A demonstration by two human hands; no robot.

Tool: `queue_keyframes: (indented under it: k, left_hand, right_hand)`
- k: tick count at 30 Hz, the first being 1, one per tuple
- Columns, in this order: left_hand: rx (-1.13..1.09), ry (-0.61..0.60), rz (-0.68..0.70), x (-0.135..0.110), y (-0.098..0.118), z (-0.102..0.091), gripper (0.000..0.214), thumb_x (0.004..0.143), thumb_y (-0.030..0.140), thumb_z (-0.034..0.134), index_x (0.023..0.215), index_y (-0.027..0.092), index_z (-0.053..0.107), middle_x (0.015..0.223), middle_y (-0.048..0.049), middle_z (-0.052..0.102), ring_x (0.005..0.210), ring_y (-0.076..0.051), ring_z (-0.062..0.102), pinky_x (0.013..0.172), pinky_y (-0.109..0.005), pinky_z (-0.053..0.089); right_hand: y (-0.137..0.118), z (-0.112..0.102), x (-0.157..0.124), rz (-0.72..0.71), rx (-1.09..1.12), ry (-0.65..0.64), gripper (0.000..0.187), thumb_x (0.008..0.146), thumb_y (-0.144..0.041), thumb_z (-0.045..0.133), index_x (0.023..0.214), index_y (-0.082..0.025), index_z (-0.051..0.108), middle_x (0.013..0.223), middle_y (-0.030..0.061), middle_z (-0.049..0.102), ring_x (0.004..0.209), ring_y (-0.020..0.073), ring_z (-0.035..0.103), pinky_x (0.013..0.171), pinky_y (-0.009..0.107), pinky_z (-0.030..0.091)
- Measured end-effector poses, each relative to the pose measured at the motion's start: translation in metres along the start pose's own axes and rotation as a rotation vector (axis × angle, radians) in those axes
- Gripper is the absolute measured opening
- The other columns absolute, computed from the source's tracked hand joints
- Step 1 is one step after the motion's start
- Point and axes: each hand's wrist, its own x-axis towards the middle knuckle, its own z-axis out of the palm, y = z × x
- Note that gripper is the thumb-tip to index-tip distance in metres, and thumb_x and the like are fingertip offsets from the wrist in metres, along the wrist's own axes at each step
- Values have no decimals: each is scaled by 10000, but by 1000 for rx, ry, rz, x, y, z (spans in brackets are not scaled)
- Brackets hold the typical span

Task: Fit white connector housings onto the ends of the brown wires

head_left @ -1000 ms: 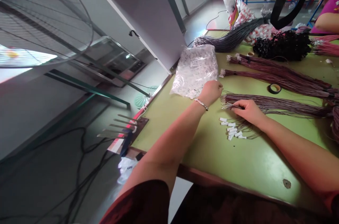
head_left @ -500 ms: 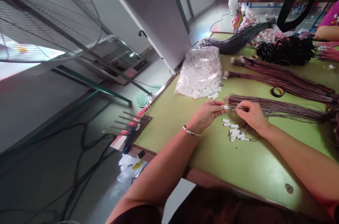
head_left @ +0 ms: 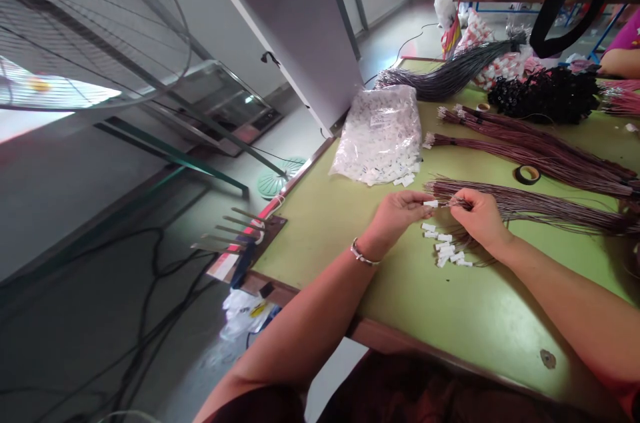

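My left hand [head_left: 400, 215] pinches a small white plastic connector [head_left: 431, 204] at its fingertips. Close to its right, my right hand [head_left: 475, 213] is closed on thin brown wires [head_left: 457, 202], whose ends point at the connector. Whether a wire tip sits inside the connector is too small to tell. Just behind both hands lies a loose bundle of brown wires [head_left: 545, 203]. In front of them, several white connectors [head_left: 444, 248] with wires attached rest in a small pile on the green table [head_left: 425, 316].
A clear plastic bag of white connectors [head_left: 377, 136] lies at the back left. Tied brown wire bundles [head_left: 530, 146], a tape roll [head_left: 527, 174], black parts [head_left: 545, 95] and dark grey wires [head_left: 450, 80] lie further back. A metal pronged rack [head_left: 245, 233] stands at the left edge.
The view has shifted slightly. The white connector shows more fully between my left fingertips, and both hands stay close together with their grips kept.
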Motion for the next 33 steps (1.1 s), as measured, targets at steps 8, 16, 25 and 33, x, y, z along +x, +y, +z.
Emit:
queue_keyframes:
  k: [8,16,25,33]
  left_hand:
    - [36,-29,-15,3,-5,7,204,739,280,700,838,106,661,574,-11,661,496,-87,595,533,-208,501]
    - [-129,-44,-52,7,-12,11,253,657,274,776,805,106,658,632,-22,686,566,-90,631,576,-195,501]
    - [-19,-44,-95,6,-6,15,204,674,240,771,766,94,662,548,-18,668,485,-90,607,532,-198,499]
    - [-42,-46,-121,8,-8,13,221,682,242,770,786,87,651,550,-25,671,461,-87,601,507,-191,490]
  right_hand:
    - [-1,-4,-2,-20,21,-152,114,679,-212,497,662,-183,606,573,-27,566,547,112,460,543,228,339]
    - [2,-5,2,-15,90,-193,117,684,-233,518,651,-168,609,599,-16,586,582,113,475,569,225,355]
    - [4,-5,5,5,25,-263,98,651,-231,512,613,-173,581,536,-30,529,539,103,430,530,227,316]
    - [2,-5,5,-27,43,-163,96,610,-230,515,654,-177,581,596,-16,572,555,109,455,545,234,341]
